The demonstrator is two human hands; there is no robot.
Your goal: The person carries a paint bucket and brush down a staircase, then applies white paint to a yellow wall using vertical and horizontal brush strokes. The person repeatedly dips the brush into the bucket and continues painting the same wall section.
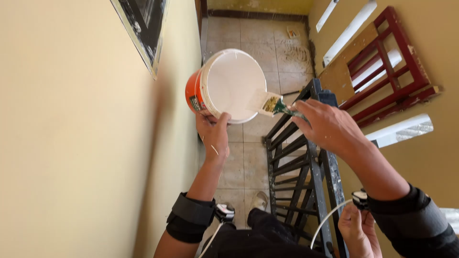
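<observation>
A round bucket (233, 86) sits just above the middle of the frame, orange on the outside and filled with smooth white paint or filler. We hold it up with our left hand (213, 131), fingers closed around its lower rim. Our right hand (325, 126) comes in from the right, closed around the green handle of a paintbrush (272, 105), whose white-coated bristles rest on the bucket's right rim, touching the white material.

It looks as if the brush is being loaded or wiped off on the rim. Judging by this, lifting it away would call for a steady bucket and a slow stroke, so that no drips fall.

A pale yellow wall (71, 143) fills the left half of the frame, very close to the bucket. Below and to the right of the bucket stands a black metal frame (306, 162), like a ladder or scaffold, over a tiled floor (253, 38). At lower right, another person's hand (356, 231) grips a white cable beside the frame. At upper right, a dark red wooden frame (387, 62) and white strips lean against a tan wall.
</observation>
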